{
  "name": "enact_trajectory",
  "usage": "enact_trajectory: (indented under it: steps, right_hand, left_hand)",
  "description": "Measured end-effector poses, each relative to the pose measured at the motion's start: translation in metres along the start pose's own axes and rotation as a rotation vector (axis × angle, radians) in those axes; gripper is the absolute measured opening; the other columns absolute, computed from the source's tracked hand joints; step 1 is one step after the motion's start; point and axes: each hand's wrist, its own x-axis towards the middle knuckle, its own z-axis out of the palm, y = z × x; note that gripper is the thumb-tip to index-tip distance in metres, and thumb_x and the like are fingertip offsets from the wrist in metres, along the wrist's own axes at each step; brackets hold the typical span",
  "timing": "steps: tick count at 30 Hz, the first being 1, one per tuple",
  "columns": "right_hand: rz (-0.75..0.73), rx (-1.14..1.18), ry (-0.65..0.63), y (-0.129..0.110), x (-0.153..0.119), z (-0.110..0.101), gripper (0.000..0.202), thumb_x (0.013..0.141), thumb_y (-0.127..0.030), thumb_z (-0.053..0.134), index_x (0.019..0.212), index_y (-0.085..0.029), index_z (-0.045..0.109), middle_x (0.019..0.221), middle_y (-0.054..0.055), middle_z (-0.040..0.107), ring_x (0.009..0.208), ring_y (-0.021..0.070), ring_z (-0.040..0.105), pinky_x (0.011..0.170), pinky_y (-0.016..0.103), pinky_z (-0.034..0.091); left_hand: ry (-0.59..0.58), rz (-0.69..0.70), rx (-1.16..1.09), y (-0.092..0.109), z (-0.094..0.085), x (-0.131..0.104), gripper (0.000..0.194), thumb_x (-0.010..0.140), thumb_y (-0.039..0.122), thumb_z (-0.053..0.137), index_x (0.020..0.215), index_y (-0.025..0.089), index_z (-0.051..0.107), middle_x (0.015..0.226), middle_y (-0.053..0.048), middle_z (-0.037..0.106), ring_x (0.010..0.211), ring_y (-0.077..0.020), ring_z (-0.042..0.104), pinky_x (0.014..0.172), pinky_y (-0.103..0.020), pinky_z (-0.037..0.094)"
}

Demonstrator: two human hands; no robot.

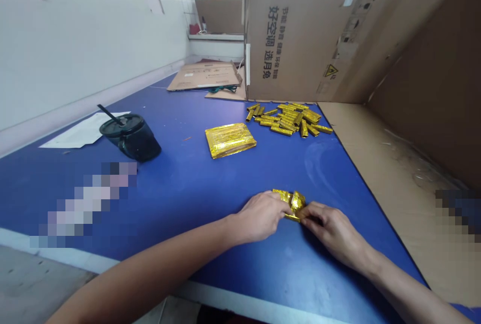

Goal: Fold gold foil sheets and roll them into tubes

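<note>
Near the front of the blue table, a shiny gold foil piece is partly folded, with one flap standing up. My left hand presses on its left side, fingers closed on the foil. From the right, my right hand pinches its near right edge between thumb and fingers. Part of the piece is hidden under the fingers. Farther off lies a flat stack of gold foil sheets. Beyond it, toward the right edge, small folded gold foil tubes lie in a loose pile.
A dark lidded mug with a handle stirrer stands at left beside a white paper. Flattened cardboard lies at the back. A large cardboard box stands behind the pile, and more cardboard borders the blue table at right.
</note>
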Motion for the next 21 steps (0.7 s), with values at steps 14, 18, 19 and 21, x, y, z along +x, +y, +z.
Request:
enact_trajectory:
  steps: [14,18,19,21]
  right_hand:
    - [0.142,-0.006,-0.14,-0.009,0.013,-0.012,0.015,0.071,-0.013,0.043,0.065,-0.021,0.054,0.062,-0.001,0.058,0.059,0.0148,0.054,0.054,0.024,0.04]
    - [0.169,0.003,-0.177,-0.01,0.015,-0.015,0.014,0.069,-0.013,0.043,0.064,-0.02,0.054,0.061,-0.001,0.058,0.058,0.0142,0.053,0.053,0.023,0.039]
    - [0.172,0.0,-0.18,-0.01,0.015,-0.015,0.014,0.069,-0.013,0.043,0.063,-0.02,0.054,0.06,-0.001,0.058,0.057,0.014,0.053,0.053,0.023,0.039]
    - [0.172,-0.009,-0.181,-0.011,0.016,-0.016,0.014,0.068,-0.012,0.044,0.062,-0.02,0.053,0.06,-0.001,0.057,0.057,0.0138,0.053,0.053,0.022,0.038]
  left_hand:
    - [0.012,-0.164,0.088,-0.006,-0.001,-0.001,0.011,0.079,0.019,0.046,0.075,0.018,0.056,0.075,-0.001,0.057,0.075,-0.0167,0.052,0.066,-0.027,0.039]
    - [0.025,-0.19,0.066,-0.008,-0.001,-0.003,0.011,0.078,0.021,0.048,0.072,0.02,0.058,0.073,0.0,0.057,0.073,-0.0162,0.051,0.063,-0.026,0.038]
    - [0.032,-0.195,0.058,-0.008,-0.001,-0.004,0.011,0.078,0.021,0.048,0.072,0.02,0.058,0.073,0.0,0.057,0.074,-0.0162,0.05,0.064,-0.026,0.038]
    - [0.041,-0.201,0.04,-0.01,-0.001,-0.005,0.012,0.078,0.021,0.048,0.072,0.02,0.058,0.074,0.0,0.058,0.074,-0.0159,0.05,0.066,-0.026,0.038]
